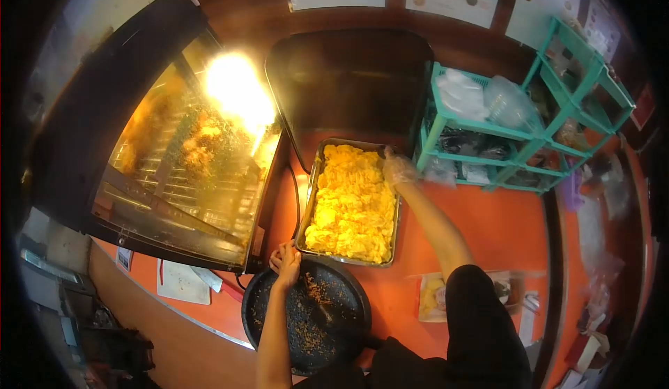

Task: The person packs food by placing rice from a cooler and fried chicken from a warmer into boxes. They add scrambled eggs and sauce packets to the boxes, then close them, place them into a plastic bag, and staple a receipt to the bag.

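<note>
Scrambled egg (348, 208) heaped in the metal tray (397, 229) on the table (488, 211) could spill into the adjacent frying pan (348, 298) if pulled unevenly; the right hand (401, 171) curls at the far right corner, the left hand (285, 263) bunches near the opposite one, pinching unclear for both.

Tray contents (350, 204): bright yellow. Surface (435, 232): orange-red. Shelving rack (488, 125): teal green. Pan (334, 333): black, speckled with brown and orange bits. Sleeve (481, 312): black.
</note>
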Tool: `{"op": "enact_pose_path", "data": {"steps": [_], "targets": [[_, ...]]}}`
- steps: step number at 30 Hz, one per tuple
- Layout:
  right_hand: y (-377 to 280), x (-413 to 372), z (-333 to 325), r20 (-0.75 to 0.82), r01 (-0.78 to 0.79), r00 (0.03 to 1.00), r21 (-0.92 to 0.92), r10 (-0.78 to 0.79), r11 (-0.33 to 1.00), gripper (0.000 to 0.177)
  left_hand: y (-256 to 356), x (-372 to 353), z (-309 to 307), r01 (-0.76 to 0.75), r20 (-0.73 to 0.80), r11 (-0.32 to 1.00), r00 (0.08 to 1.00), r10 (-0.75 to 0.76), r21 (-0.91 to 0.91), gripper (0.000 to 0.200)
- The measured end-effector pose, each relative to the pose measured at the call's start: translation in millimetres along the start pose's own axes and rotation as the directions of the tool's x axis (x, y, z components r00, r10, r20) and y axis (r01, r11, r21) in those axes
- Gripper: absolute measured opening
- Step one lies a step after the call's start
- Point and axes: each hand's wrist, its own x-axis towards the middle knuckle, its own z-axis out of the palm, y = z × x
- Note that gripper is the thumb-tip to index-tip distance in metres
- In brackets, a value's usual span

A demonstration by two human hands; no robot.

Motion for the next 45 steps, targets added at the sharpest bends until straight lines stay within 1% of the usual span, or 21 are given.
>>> {"op": "enact_pose_path", "data": {"steps": [3, 9, 12, 15, 18, 21, 26, 27, 28, 30, 31, 33, 34, 35, 36, 38, 39, 40, 42, 43, 45], "targets": [[12.9, 14.9, 40.8, 0.108, 0.111, 0.990, -0.233, -0.088, 0.966, 0.051, 32.3, -9.7, -11.9, 0.109, 0.036, 0.994, 0.993, -0.110, 0.028, 0.045], [33.2, 26.7, 69.3, -0.299, 0.335, 0.844, -0.355, -0.446, 0.873, 0.030, 34.8, -11.0, -12.5, 0.082, 0.014, 0.990, 0.996, -0.084, 0.117, 0.047], [29.6, 24.9, 65.1, -0.313, 0.229, 0.857, -0.479, -0.408, 0.847, 0.012, 27.5, -7.7, -10.7, 0.079, 0.031, 0.996, 0.996, -0.080, 0.035, 0.047], [43.6, 38.2, 79.9, -0.345, 0.444, 0.724, -0.428, -0.597, 0.787, 0.009, 24.5, -6.9, -7.0, 0.083, 0.005, 0.995, 0.996, -0.083, 0.053, 0.047], [36.5, 32.2, 65.4, -0.196, 0.415, 0.740, -0.621, -0.644, 0.665, 0.011, 32.1, -8.7, -11.0, 0.119, 0.024, 0.990, 0.992, -0.121, 0.072, 0.046], [34.1, 24.9, 22.0, 0.078, 0.433, 0.900, -0.275, -0.429, 0.858, 0.018, 30.9, -7.3, -14.7, 0.080, 0.070, 0.989, 0.995, -0.072, -0.121, 0.047], [-2.3, -27.1, -70.7, 0.012, -0.027, 1.000, 0.181, 0.025, 0.983, 0.040, 32.8, -9.2, -11.8, 0.116, 0.016, 0.992, 0.993, -0.117, 0.056, 0.045], [-12.0, -39.2, -101.9, 0.028, -0.136, 0.991, 0.308, 0.134, 0.942, 0.045, 37.3, -10.4, -13.2, 0.134, 0.000, 0.982, 0.991, -0.135, 0.133, 0.044], [-18.0, -44.5, -133.3, 0.240, -0.320, 0.940, 0.377, 0.242, 0.869, 0.056, -4.4, 3.9, -0.5, 0.004, 0.014, 0.988, 1.000, -0.002, -0.152, 0.046], [-17.6, -72.8, -175.0, 0.353, -0.432, 0.898, 0.607, 0.262, 0.667, 0.063, -11.1, 8.6, -1.4, -0.014, -0.015, 0.995, 1.000, 0.013, -0.103, 0.044], [-10.3, -59.8, -117.0, 0.156, -0.314, 0.945, 0.678, 0.287, 0.664, 0.065, -20.2, 12.8, 4.9, 0.008, -0.038, 0.992, 0.999, -0.013, -0.123, 0.042], [4.2, -69.1, -77.1, 0.168, -0.338, 0.928, 0.758, 0.333, 0.558, 0.066, -53.6, 28.1, 9.1, -0.042, -0.021, 0.997, 0.999, 0.040, -0.066, 0.043], [13.8, -93.7, -105.0, 0.373, -0.484, 0.871, 0.764, 0.321, 0.427, 0.065, -38.4, 23.0, 2.7, -0.037, -0.004, 0.999, 0.999, 0.037, 0.018, 0.044], [32.0, -130.2, -126.8, 0.370, -0.456, 0.881, 0.831, 0.295, 0.318, 0.064, -21.2, 18.8, -5.7, -0.036, 0.009, 0.994, 0.999, 0.036, 0.102, 0.044], [41.5, -173.8, -146.1, 0.352, -0.410, 0.897, 0.889, 0.267, 0.204, 0.063, -43.5, 28.3, -0.2, -0.088, -0.012, 0.989, 0.996, 0.090, 0.119, 0.043], [70.5, -258.2, -154.2, 0.147, -0.235, 0.925, 0.946, 0.349, 0.224, 0.060, -53.0, 36.1, 4.3, -0.131, -0.020, 0.989, 0.991, 0.133, 0.072, 0.043], [87.4, -302.9, -161.2, 0.049, -0.181, 0.918, 0.935, 0.393, 0.305, 0.058, -43.5, 34.8, -2.3, -0.119, 0.000, 0.993, 0.993, 0.119, 0.014, 0.043], [107.8, -347.5, -162.4, -0.015, -0.209, 0.892, 0.872, 0.452, 0.442, 0.057, -47.9, 40.6, -1.2, -0.089, 0.006, 0.983, 0.996, 0.089, 0.158, 0.043], [148.8, -421.0, -153.4, -0.092, -0.451, 0.841, 0.425, 0.533, 0.785, 0.059, -49.6, 42.0, 1.1, -0.095, 0.006, 0.995, 0.995, 0.095, -0.024, 0.042], [166.6, -447.5, -140.7, -0.112, -0.543, 0.829, 0.073, 0.548, 0.837, 0.061, -50.4, 41.3, 0.7, -0.093, 0.008, 0.990, 0.996, 0.094, -0.110, 0.041], [181.6, -470.2, -127.4, 0.012, -0.596, 0.793, -0.197, 0.609, 0.779, 0.068, -46.7, 40.8, 2.9, -0.078, 0.032, 0.996, 0.996, 0.079, -0.032, 0.043]]}}
